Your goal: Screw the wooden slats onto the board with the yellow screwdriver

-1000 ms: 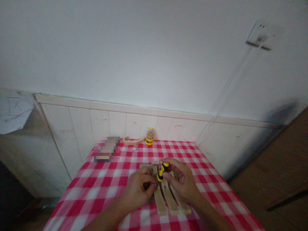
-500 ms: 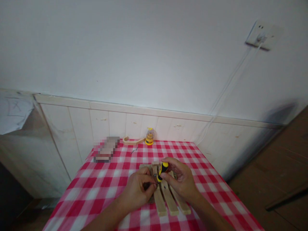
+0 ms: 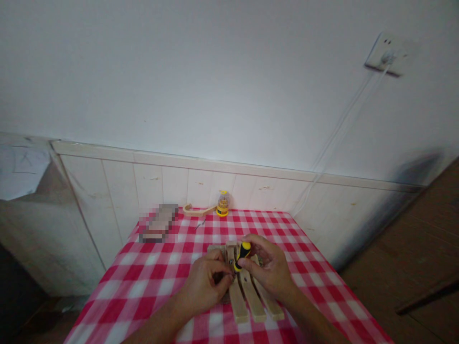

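Observation:
My right hand [image 3: 269,265] is closed round the yellow and black handle of a screwdriver [image 3: 243,255], held tilted over a wooden piece with three curved prongs [image 3: 256,303]. The screwdriver's tip is hidden near my left fingers. My left hand [image 3: 208,279] is closed in a pinch beside that tip, at the left prong; what the fingertips hold is too small to make out. A small dark spot marks the middle prong. Under the wooden piece lies a flat brownish board [image 3: 215,248], mostly covered by my hands.
A red and white checked cloth [image 3: 150,286] covers the table. Near the wall stand a clear jar with yellow trim [image 3: 223,204] and a curved wooden hook [image 3: 195,210]. A small thin dark item [image 3: 200,223] lies before them, a blurred-out flat object [image 3: 160,222] to the left.

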`<state>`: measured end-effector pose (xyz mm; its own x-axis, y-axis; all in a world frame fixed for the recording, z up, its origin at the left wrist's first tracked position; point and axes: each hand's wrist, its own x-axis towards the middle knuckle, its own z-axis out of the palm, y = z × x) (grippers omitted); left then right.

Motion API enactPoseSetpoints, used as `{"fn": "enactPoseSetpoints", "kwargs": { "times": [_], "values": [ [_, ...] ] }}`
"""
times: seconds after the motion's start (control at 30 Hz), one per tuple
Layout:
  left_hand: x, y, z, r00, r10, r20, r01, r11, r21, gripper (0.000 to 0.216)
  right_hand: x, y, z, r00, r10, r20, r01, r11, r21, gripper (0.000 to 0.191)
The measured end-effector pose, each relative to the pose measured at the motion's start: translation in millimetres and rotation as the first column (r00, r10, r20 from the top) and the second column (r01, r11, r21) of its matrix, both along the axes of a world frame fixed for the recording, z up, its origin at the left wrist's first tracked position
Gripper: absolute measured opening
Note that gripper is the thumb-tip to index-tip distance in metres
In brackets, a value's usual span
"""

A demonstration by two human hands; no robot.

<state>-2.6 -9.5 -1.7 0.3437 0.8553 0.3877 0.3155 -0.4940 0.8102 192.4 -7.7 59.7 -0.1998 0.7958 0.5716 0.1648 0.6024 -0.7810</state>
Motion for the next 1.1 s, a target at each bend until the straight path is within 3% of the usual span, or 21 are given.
{"fn": "enactPoseSetpoints", "kwargs": {
  "times": [0.13,0.27,0.57,0.83,1.1],
  "values": [
    [0.5,2.4,-0.9,0.998,0.059,0.000,-0.059,0.998,-0.014,0.016,-0.6,1.3,-1.0,0.998,-0.010,-0.055,0.009,1.000,-0.019,0.036],
    [1.3,5.6,-0.5,0.987,0.160,0.005,-0.160,0.987,-0.026,0.023,-1.2,7.4,-4.6,0.981,-0.107,-0.160,0.102,0.994,-0.041,0.038],
    [0.6,5.7,1.8,0.994,0.091,-0.066,-0.092,0.996,-0.010,0.030,-1.9,11.3,-10.2,0.980,-0.159,-0.120,0.151,0.986,-0.072,0.038],
    [1.4,5.4,1.5,0.995,0.091,-0.042,-0.091,0.996,-0.003,0.030,-0.3,8.6,-6.9,0.998,-0.055,-0.027,0.052,0.992,-0.116,0.040],
    [1.5,3.3,4.6,0.996,0.076,-0.042,-0.076,0.997,-0.003,0.032,-2.2,11.2,-6.5,0.997,-0.075,-0.022,0.073,0.992,-0.105,0.037]
  ]
}}
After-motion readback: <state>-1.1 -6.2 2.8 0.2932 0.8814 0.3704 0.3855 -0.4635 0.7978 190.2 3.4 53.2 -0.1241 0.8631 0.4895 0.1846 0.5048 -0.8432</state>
